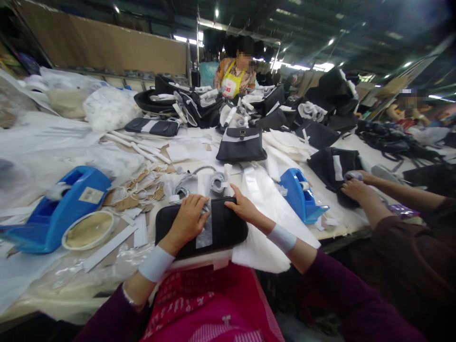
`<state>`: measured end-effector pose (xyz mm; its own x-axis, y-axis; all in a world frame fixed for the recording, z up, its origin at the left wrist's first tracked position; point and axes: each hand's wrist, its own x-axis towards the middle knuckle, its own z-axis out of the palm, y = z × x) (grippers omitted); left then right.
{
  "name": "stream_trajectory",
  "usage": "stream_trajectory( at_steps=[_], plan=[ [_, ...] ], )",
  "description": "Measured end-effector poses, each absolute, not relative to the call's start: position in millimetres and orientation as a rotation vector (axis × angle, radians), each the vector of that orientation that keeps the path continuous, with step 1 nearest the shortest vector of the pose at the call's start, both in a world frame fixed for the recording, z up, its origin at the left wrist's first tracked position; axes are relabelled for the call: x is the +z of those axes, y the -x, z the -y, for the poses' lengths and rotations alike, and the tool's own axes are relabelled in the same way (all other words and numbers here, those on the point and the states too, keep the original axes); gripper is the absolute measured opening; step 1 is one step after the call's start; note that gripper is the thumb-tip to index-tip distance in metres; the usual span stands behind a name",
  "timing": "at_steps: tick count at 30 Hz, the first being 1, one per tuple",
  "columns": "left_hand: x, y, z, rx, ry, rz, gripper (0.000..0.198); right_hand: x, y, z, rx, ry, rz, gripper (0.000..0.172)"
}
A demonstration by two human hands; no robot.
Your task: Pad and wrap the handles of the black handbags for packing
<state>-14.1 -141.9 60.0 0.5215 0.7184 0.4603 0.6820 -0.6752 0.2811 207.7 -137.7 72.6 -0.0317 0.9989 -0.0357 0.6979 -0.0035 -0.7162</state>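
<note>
Table [359,147]: blue tape dispenser [53,211], 2nd dispenser [301,197], black pouch [224,228] at front edge, black bags [241,145], white sheets [265,204].

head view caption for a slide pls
Left hand and right hand rest on a black bag between two blue tape dispensers

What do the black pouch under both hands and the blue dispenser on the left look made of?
The black rounded pouch: likely faux leather, smooth with a dull sheen; real leather can't be ruled out. The big blue tape dispenser: hard moulded plastic, glossy, with crisp edges.
</note>
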Motion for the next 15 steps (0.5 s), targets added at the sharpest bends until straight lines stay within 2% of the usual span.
stream_trajectory(
  at_steps=[5, 10, 12, 15],
  plan=[
    [55, 16, 148, 0.899, -2.638, -1.13, 0.012, 60, -206, 136, 0.77, 1.623, 1.801, 0.075],
    [41, 26, 168, 0.922, -2.689, -1.087, 0.031, 62, -198, 147, 0.474, 1.596, 1.792, 0.06],
    [37, 28, 173, 0.917, -2.699, -1.086, 0.036, 66, -192, 170, 0.238, 1.584, 1.819, 0.05],
    [34, 29, 175, 0.905, -2.714, -1.061, 0.041, 64, -182, 227, 0.018, 1.336, 2.046, 0.038]
  ],
)
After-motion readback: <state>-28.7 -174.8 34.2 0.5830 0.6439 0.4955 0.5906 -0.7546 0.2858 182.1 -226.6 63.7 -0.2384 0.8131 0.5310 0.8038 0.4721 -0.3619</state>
